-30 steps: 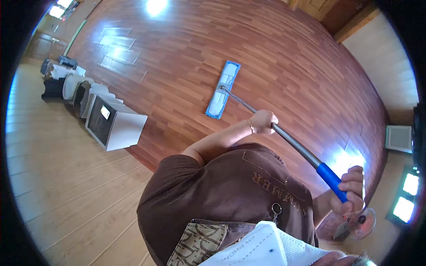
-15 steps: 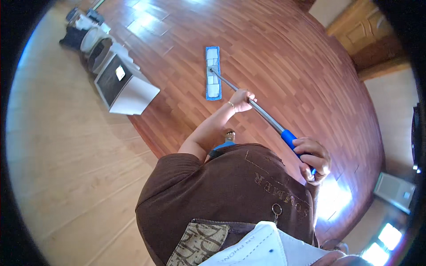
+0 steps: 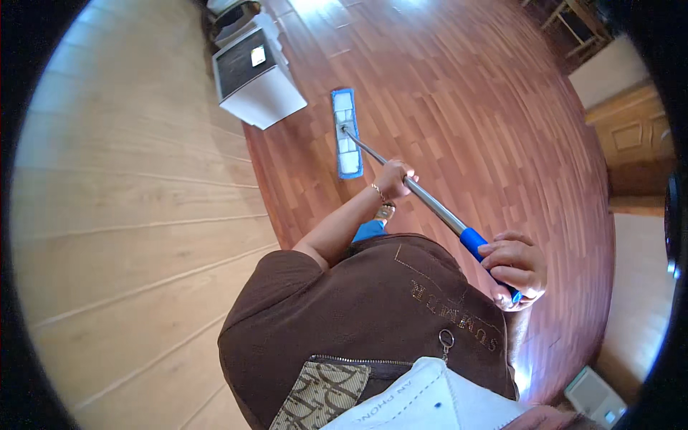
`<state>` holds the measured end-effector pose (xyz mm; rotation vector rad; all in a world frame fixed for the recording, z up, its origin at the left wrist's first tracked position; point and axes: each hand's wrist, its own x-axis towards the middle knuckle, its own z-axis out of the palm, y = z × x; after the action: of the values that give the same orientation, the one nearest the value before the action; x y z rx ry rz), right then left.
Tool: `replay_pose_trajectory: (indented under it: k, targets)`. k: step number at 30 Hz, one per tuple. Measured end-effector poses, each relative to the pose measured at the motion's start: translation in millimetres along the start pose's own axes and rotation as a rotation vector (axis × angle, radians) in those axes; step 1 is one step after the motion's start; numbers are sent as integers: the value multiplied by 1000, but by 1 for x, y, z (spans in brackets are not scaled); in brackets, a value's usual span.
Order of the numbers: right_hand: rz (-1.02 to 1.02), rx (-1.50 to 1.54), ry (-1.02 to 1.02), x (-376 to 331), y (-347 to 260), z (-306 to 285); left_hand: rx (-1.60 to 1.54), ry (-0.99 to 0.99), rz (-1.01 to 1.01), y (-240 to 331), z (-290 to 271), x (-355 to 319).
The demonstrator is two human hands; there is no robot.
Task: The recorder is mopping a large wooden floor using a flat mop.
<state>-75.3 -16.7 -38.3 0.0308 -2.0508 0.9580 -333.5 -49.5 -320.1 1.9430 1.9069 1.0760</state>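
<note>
A flat mop (image 3: 347, 147) with a blue-edged, pale rectangular head lies on the wood floor ahead of me. Its metal pole slants back toward my right side and ends in a blue grip (image 3: 473, 241). My left hand (image 3: 393, 180), with a bracelet at the wrist, is closed round the metal pole partway down. At the upper end, my right hand (image 3: 517, 269) wraps the blue grip, its fingers curled over it. Part of the grip is hidden beneath those fingers. My foot (image 3: 385, 212) shows just below the left hand.
Along the pale wall (image 3: 143, 215) at left stands a white box-shaped cabinet (image 3: 265, 97) with a dark top and a phone-like item on it. A wooden door (image 3: 634, 136) is at the right. A pale box-shaped unit (image 3: 595, 398) sits at lower right. Wooden furniture (image 3: 573, 25) shows at far right.
My view has turned and moved forward, so the white cabinet appears farther right and higher up. The mop head sits slightly lower in view. Both hands keep their hold on the pole.
</note>
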Motion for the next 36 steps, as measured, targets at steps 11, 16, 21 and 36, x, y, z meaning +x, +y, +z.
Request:
replay_pose_trajectory:
  k: [11,16,21,36]
  targets:
    - [-131,558,-316,-1,16,-2,89,19,-343,42,-34,-88]
    - [-115,668,-463,16,27,20,146,136,-307,28,-51,-108]
    - [26,676,-572,2,38,40,202,200,-396,-3,-45,-144]
    - [305,594,-526,-10,12,32,225,94,-386,-9,-43,-144]
